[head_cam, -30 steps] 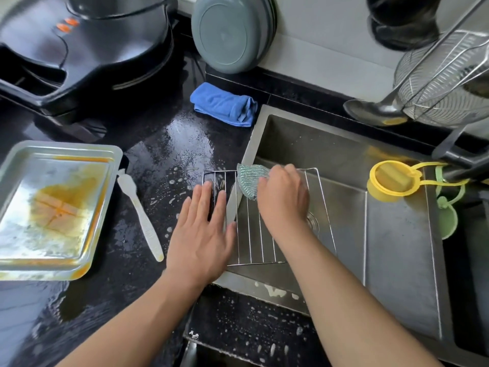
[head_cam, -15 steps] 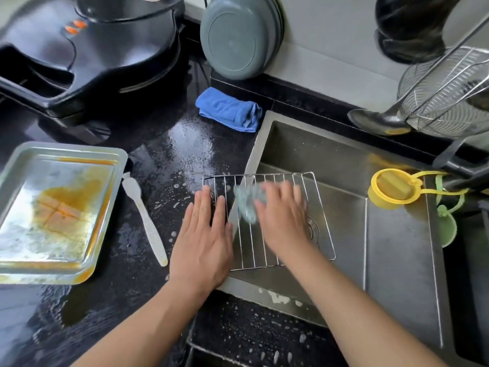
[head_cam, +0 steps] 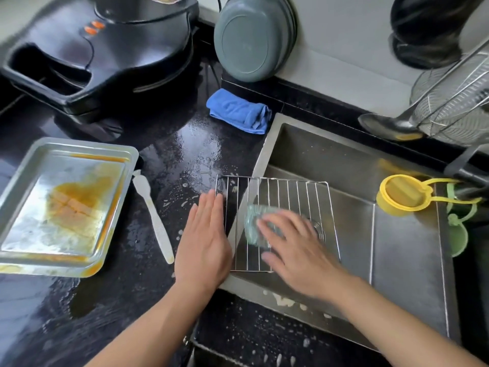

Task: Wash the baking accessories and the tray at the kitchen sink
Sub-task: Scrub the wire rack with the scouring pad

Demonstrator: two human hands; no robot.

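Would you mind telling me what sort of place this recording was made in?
Most likely a home kitchen, at the sink. A stainless steel sink is set into a wet black countertop, a greasy baking tray waits beside it, and a black countertop cooker stands behind.

sink basin (head_cam: 397,250) open right of wire rack (head_cam: 291,192), brush (head_cam: 156,221) left
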